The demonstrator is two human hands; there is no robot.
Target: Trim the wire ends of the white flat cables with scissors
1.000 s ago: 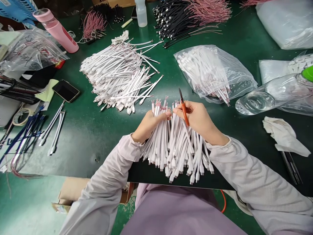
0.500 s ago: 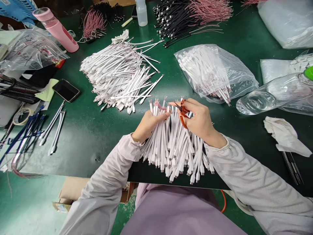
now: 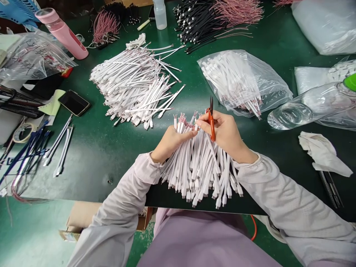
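Observation:
A heap of short white USB cables (image 3: pixel 194 174) lies in front of me, plugs toward me and stripped wire ends pointing away. My left hand (image 3: pixel 174 141) is closed round some of these cables near their pinkish wire ends, thumb laid across them. In my right hand (image 3: pixel 225 133) is a pair of orange-handled scissors (image 3: pixel 212 122), blades pointing up and away from me. The right thumb and forefinger reach to a cable end beside the left thumb; whether they pinch it is hard to see.
Behind lies a larger pile of white cables (image 3: pixel 133 85); a clear bag (image 3: pixel 275 92) of cables is right of it. A lying water bottle (image 3: pixel 306 107) and a crumpled tissue (image 3: pixel 324 154) are at right. A phone (image 3: pixel 74 102) and pink bottle (image 3: pixel 65 35) are at left.
The scissors have swung from pointing left over the wire ends to pointing up and away. My right thumb and forefinger have come to the cable ends near the left thumb.

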